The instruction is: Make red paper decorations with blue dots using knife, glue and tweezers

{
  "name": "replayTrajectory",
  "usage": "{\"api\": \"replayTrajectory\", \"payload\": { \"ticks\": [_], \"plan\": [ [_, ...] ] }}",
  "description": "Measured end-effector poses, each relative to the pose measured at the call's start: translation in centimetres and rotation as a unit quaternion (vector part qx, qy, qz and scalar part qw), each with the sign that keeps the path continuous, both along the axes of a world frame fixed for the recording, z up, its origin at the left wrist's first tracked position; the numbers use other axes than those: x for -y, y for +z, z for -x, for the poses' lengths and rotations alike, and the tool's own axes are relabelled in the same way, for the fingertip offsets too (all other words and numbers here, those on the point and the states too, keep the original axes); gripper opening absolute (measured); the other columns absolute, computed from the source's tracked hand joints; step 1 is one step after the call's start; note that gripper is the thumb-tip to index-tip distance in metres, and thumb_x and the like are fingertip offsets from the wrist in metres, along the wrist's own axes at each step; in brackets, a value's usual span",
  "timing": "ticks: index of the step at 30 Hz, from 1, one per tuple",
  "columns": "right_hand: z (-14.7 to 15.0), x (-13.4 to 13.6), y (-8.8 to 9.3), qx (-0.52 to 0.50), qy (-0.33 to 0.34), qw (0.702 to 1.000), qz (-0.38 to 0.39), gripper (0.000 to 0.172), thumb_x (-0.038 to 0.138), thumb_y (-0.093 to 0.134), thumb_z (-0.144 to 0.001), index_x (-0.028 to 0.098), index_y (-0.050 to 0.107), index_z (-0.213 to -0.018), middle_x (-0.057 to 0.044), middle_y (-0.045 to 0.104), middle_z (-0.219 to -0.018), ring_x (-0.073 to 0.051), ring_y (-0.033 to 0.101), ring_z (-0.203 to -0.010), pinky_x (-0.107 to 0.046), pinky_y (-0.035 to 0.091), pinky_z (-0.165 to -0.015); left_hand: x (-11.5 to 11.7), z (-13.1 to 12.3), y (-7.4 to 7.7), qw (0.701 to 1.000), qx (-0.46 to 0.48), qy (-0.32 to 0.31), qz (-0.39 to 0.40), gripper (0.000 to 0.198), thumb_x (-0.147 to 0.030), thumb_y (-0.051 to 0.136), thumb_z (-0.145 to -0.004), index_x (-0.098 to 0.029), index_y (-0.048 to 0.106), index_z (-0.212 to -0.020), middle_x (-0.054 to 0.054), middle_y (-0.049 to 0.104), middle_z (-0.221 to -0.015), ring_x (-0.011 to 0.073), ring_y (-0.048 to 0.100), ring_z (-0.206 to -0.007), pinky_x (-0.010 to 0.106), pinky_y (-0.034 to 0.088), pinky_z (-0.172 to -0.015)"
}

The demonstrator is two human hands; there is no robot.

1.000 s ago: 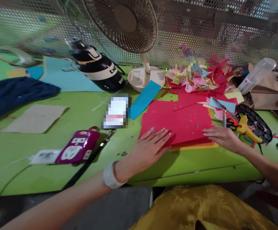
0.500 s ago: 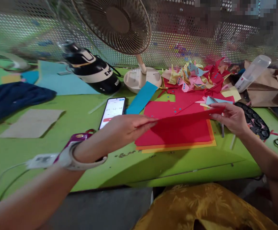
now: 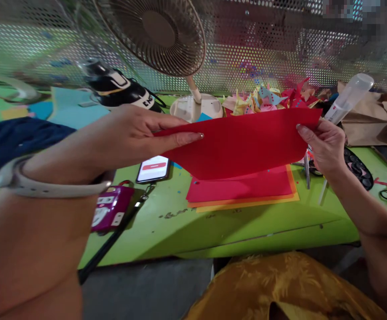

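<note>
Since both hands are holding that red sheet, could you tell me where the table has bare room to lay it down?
For the red sheet, the widest bare strip of the green table runs along its near edge, between the purple power strip and the right forearm, in front of the paper stack. Behind it is crowded: phone, fan base, paper scraps, palette.

I read bright, even light from above. Soft shadows lie along the front edge of the table. The mesh wall is blurred; the left edge shows heavy wide-angle stretch.
</note>
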State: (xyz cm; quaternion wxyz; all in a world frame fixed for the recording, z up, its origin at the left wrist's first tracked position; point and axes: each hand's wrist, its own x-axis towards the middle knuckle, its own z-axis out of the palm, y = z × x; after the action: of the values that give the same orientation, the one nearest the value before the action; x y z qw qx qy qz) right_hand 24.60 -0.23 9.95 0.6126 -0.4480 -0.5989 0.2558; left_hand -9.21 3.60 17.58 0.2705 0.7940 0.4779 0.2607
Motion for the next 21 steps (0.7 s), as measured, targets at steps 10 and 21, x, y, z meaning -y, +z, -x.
{"api": "replayTrajectory", "payload": {
  "ticks": [10,21],
  "plan": [
    [-1.1,-0.9,0.9,-0.133,-0.110,0.974,-0.148,0.022,0.046,0.078,-0.078,0.032,0.070,-0.091,0.002,0.075,-0.096,-0.023,0.071,-0.103,-0.047,0.055,-0.100,-1.4,0.7,-3.6,0.962,0.258,0.016,-0.082,0.054,-0.050,0.097,-0.045,-0.009,0.073,-0.071,0.003,0.072,-0.074,0.0203,0.069,-0.073,0.056,0.059,-0.087],
    [-3.2,0.6,0.6,-0.005,-0.005,0.994,-0.109,0.015,0.039,0.085,-0.075,0.038,0.078,-0.088,0.004,0.079,-0.092,-0.023,0.075,-0.090,-0.047,0.060,-0.094,-1.7,-0.7,-4.5,0.909,0.348,-0.041,-0.226,0.019,-0.033,0.090,-0.073,-0.023,0.080,-0.087,0.005,0.080,-0.103,0.0236,0.075,-0.100,0.043,0.059,-0.097]
  ]
}}
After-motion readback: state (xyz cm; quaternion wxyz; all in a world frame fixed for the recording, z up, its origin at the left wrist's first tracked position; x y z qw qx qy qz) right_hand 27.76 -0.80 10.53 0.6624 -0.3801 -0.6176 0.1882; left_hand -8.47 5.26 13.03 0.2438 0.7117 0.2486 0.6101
